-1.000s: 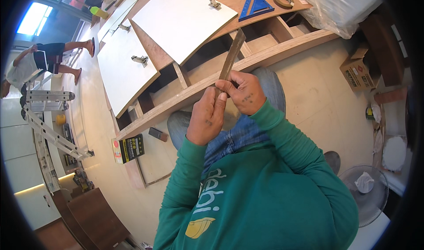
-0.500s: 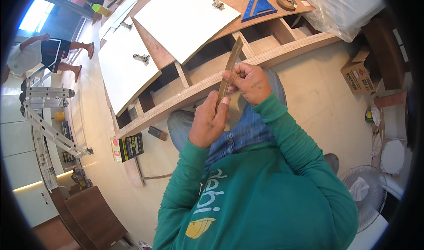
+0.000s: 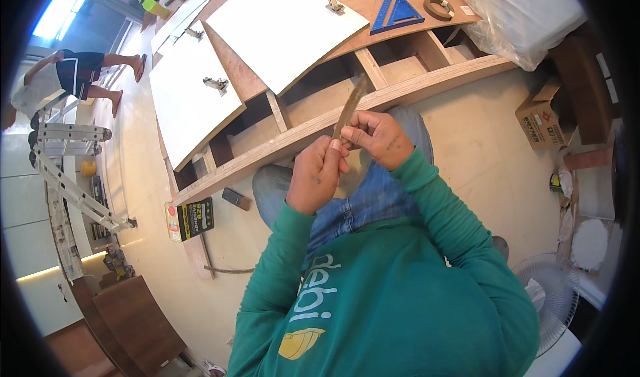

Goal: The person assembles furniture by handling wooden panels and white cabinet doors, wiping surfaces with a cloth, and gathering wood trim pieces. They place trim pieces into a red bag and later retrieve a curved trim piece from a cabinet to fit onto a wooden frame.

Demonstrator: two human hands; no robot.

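Between my two hands is a thin, flat brown strip point(image 3: 351, 105), long and narrow, slanting up and away over the edge of the wooden frame. My left hand point(image 3: 315, 178) pinches its lower end with thumb and fingers. Close beside it, my right hand point(image 3: 383, 141) is closed on the strip a little higher, thumb on top. The fingertips of both hands nearly touch. The strip's far end is free and slightly blurred; its lowest part is hidden by my fingers.
Ahead stands a wooden frame point(image 3: 380, 104) with open compartments, bearing white panels point(image 3: 288, 27) with metal hinges, a blue speed square point(image 3: 398, 12) and a brown roll of tape point(image 3: 438, 8). A tin point(image 3: 190, 220) sits on the floor, left. A person point(image 3: 40, 87) stands near a ladder point(image 3: 73, 135).
My right hand has come down along the strip, closer to my left hand, which has risen slightly. The strip's free end sits lower and looks more bent.
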